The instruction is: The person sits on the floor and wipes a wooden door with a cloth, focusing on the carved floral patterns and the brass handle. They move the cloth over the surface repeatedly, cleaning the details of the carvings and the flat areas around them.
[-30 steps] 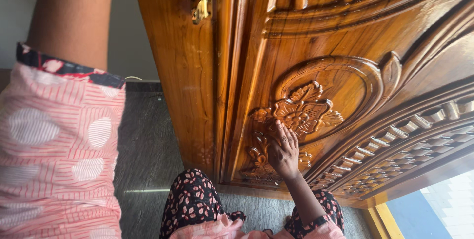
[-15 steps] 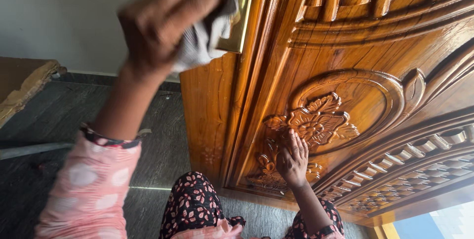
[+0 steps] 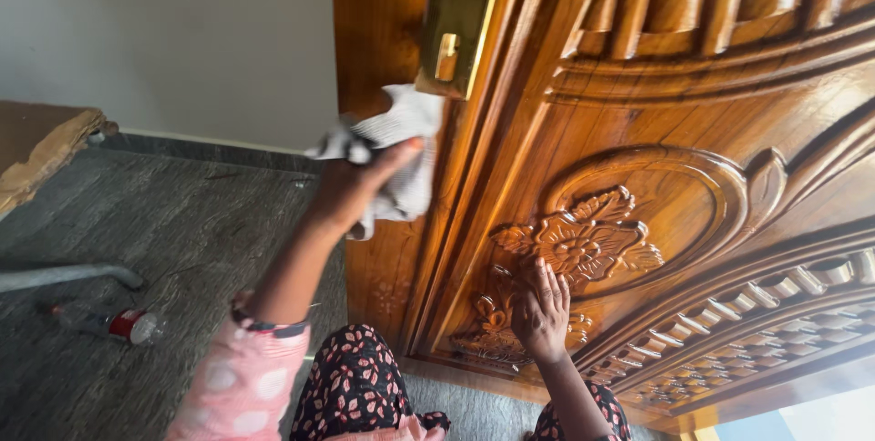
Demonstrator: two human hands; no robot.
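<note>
The left hand (image 3: 351, 188), at the centre of the frame, grips a white cloth (image 3: 401, 154) bunched between thumb and fingers. The cloth is pressed against the narrow edge of the wooden door (image 3: 638, 104), just below the brass lock plate (image 3: 460, 17) in the upper centre of the frame. The left forearm rises from the lower left, with a pink patterned sleeve (image 3: 239, 386) at its base.

The right hand (image 3: 541, 309), in the lower centre of the frame, holds nothing. Its fingers are spread and laid flat on the door face, touching the lower left edge of the carved flower (image 3: 583, 239). That carving sits inside an oval raised moulding on the glossy brown panel. A curved band of carved blocks (image 3: 756, 313) runs across the lower right of the frame.

The floor (image 3: 182, 222) is dark grey and fills the left half of the frame. 1 plastic bottle (image 3: 109, 323) with a red label lies on it at the lower left, near a grey pipe (image 3: 64, 275). A pale wall (image 3: 182, 40) occupies the upper left. Dark patterned trousers (image 3: 351, 382) show at the bottom centre.
</note>
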